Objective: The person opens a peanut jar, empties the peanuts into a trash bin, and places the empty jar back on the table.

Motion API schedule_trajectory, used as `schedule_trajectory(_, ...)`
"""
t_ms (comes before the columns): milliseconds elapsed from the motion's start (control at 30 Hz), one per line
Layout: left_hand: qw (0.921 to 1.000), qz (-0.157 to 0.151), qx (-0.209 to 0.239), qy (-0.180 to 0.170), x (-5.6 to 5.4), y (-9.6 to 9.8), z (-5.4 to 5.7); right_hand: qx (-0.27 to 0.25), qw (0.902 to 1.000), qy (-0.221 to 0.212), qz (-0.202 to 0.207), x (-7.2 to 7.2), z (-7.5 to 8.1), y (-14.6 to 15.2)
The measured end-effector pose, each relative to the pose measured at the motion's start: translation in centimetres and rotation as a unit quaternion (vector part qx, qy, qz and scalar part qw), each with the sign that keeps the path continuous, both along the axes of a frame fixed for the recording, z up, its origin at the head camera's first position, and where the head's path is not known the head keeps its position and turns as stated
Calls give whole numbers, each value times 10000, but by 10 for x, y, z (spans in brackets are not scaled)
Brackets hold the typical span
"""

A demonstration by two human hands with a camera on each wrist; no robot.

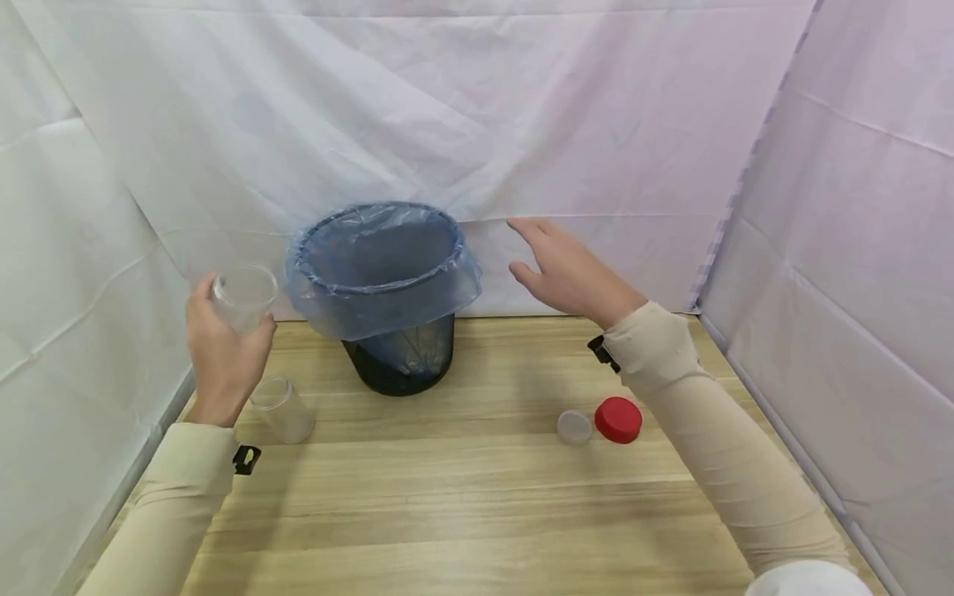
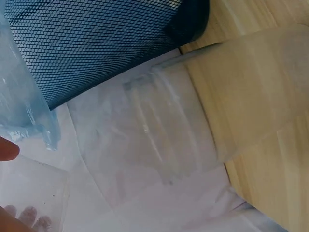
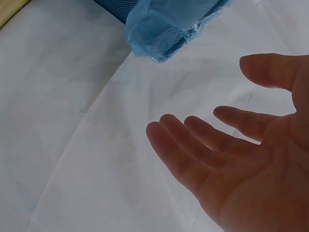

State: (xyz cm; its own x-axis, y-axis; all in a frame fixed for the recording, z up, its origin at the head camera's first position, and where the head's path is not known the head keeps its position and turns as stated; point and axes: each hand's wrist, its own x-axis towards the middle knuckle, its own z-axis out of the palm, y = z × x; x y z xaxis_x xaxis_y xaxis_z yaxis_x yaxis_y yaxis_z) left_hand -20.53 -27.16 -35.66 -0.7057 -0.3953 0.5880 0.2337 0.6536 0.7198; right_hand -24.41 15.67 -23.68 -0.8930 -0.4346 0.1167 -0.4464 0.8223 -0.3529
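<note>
My left hand (image 1: 227,352) grips a clear plastic jar (image 1: 246,291) in the air, left of the bin, its round mouth facing up. In the left wrist view the fingers show through the wall of this held jar (image 2: 34,193). A second clear jar (image 1: 283,410) stands on the table just below that hand; it fills the middle of the left wrist view. My right hand (image 1: 570,269) hovers right of the bin with fingers loosely extended and nothing in it. The right wrist view shows its bare palm (image 3: 260,188).
A black mesh bin (image 1: 402,364) lined with a blue plastic bag (image 1: 380,306) stands at the back of the wooden table (image 1: 447,497). A red lid (image 1: 619,420) and a small whitish lid (image 1: 575,427) lie at the right. White sheets (image 1: 477,108) enclose the table.
</note>
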Motion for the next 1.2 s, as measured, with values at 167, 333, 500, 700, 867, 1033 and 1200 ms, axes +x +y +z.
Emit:
schedule_trajectory(167, 9976, 244, 509, -390, 8, -10, -9, -356, 9994, -21, 19, 4, -16, 9)
schedule_trajectory(333, 9886, 517, 945, -1054, 15, -23, -18, -495, 9987, -96, 29, 7, -28, 11)
schedule_trajectory(500, 9764, 784, 1275, -1559, 24, -34, -31, -507, 9986, -65, 135, 11, -40, 9)
schedule_trajectory(700, 9595, 985, 1712, -2010, 34, -45, -46, -661, 9974, -217, 183, 19, -59, 9)
schedule_trajectory(867, 9546, 1013, 1653, -2260, 41, -50, -63, -761, 9958, -486, 171, 24, -74, 11)
schedule_trajectory(1033, 9570, 796, 1307, -2466, 48, -52, -82, -903, 9945, -503, 145, 31, -83, 13)
schedule_trajectory(1200, 9566, 459, 1189, -2620, 54, -54, -94, -928, 9943, -510, 74, 36, -94, 18)
